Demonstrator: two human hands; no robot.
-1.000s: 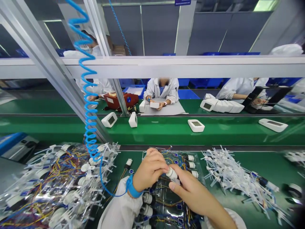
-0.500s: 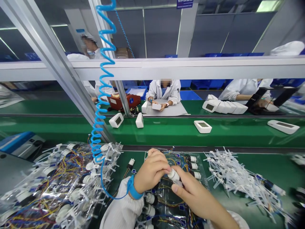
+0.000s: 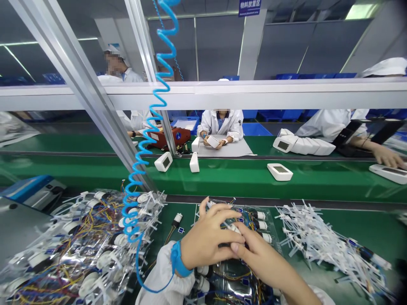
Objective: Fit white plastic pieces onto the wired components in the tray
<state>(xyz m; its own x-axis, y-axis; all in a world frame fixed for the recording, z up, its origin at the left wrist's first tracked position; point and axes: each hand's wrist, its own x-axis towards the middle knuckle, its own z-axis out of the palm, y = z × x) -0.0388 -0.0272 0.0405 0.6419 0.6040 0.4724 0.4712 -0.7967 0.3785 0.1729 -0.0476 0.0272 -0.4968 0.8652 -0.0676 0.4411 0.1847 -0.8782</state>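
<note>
My right hand point(image 3: 262, 256) has thumb and fingers closed around a small white cylindrical part point(image 3: 234, 229), which is mostly hidden between my hands. Over it lies my left hand point(image 3: 211, 237), fingers spread and its thumb close to my right thumb; a blue wrist strap point(image 3: 180, 259) circles that wrist. Beneath my hands is a clear plastic tray point(image 3: 233, 284) with rows of black-and-white cylindrical parts point(image 3: 260, 225) and coloured wires. One more wired black-and-white part point(image 3: 177, 219) lies left of the tray.
At right is a pile of white strips point(image 3: 324, 237). Wired parts point(image 3: 85, 237) heap up at left, behind a hanging blue coiled cord point(image 3: 140, 169). White devices with screens point(image 3: 280, 172) stand on the green belt point(image 3: 229, 178). Co-workers point(image 3: 221, 127) sit beyond, past a metal post point(image 3: 95, 93).
My left hand has gone from a pinch at the white part to spread fingers over it. My right hand keeps its hold. At far right, a co-worker's hand has reached a device.
</note>
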